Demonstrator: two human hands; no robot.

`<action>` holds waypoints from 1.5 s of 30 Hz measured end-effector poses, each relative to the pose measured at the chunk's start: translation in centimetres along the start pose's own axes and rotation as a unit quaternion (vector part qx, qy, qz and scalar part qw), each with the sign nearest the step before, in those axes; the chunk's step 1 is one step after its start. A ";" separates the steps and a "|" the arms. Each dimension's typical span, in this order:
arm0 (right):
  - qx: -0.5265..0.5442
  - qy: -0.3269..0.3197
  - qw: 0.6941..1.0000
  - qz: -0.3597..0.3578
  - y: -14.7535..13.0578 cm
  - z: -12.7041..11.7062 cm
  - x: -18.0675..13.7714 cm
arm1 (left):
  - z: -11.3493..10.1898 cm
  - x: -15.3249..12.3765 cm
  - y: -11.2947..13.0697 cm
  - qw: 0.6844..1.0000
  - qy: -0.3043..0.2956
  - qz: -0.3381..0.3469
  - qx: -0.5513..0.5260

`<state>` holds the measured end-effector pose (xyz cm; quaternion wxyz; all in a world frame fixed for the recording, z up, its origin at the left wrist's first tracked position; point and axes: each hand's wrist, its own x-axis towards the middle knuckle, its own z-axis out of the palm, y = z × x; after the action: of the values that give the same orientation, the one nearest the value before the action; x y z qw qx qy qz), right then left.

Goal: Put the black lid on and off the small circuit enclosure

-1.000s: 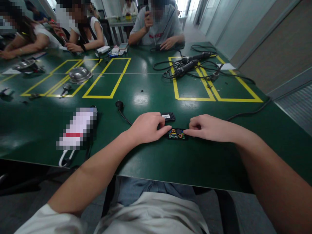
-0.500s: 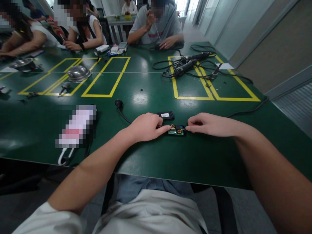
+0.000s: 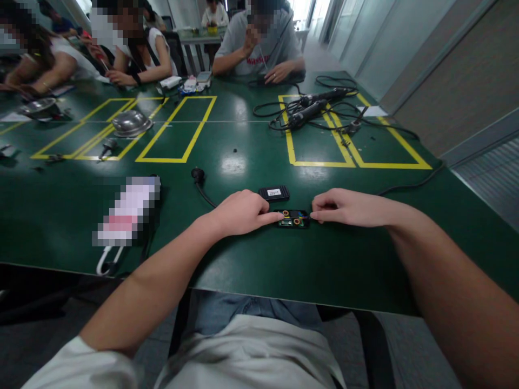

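Note:
A small open black case holding a circuit board (image 3: 292, 219) with orange rings lies on the green table (image 3: 259, 254) close to the near edge. My left hand (image 3: 241, 212) rests curled beside it, its index fingertip touching the case's left end. My right hand (image 3: 344, 208) is curled too, its fingertips pinching the right end. A black lid with a white label (image 3: 274, 193) lies flat just behind the case, apart from both hands.
A black plug and cable (image 3: 200, 181) lie left of my left hand. A blurred white device (image 3: 127, 210) sits further left. Tangled cables and black tools (image 3: 312, 111) fill the yellow-marked area at the back right. A metal bowl (image 3: 132, 123) is back left. Several people sit at the far side.
The case with the board has shifted slightly between my fingertips, and my left hand has drawn back from the black lid, which now shows fully. Both hands stay at the case's ends.

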<state>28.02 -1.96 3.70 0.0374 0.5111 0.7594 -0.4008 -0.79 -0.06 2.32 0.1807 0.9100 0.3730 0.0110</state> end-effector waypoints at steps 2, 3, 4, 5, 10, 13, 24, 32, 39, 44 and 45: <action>-0.006 0.006 1.000 0.006 0.0 0.0 0.0 | 0.0 0.0 0.1 1.000 0.000 -0.007 -0.001; -0.009 0.011 1.000 0.009 -0.1 0.1 -0.1 | 0.0 -0.1 0.2 1.000 0.003 -0.011 -0.005; -0.009 0.016 1.000 0.013 -0.2 0.1 -0.1 | -0.1 -0.1 0.2 1.000 0.010 -0.014 -0.016; -0.008 0.020 1.000 0.017 -0.3 0.2 -0.2 | -0.2 -0.2 0.2 0.999 0.020 -0.013 -0.032; 0.020 0.022 0.999 0.017 -0.8 0.2 -0.4 | -0.7 -0.6 -0.4 0.993 0.029 0.026 -0.110; 0.032 0.020 0.999 0.020 -0.8 0.1 -0.3 | -0.8 -0.6 -1.0 0.992 0.023 0.030 -0.117; 0.053 0.024 0.998 0.017 -0.4 -0.1 0.0 | 1.4 0.7 -1.5 0.979 0.184 0.053 -0.068; 0.057 0.031 0.998 -0.007 -0.1 -0.2 0.3 | 1.3 0.8 -2.0 0.976 0.195 0.046 -0.087; 0.077 0.008 0.997 -0.032 0.2 -0.6 0.1 | 1.2 -0.6 0.1 0.969 0.131 0.176 -0.111; 0.077 0.013 0.997 -0.023 0.3 -0.5 0.0 | 1.4 -0.5 0.1 0.981 0.090 0.159 -0.067; 0.076 0.012 0.997 -0.021 0.3 -0.4 0.0 | 1.4 -0.4 0.2 0.981 0.088 0.159 -0.063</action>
<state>28.38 -1.62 3.84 -0.0192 0.5011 0.7377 -0.4519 -0.79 -0.89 1.15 0.2003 0.9400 0.2363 0.1432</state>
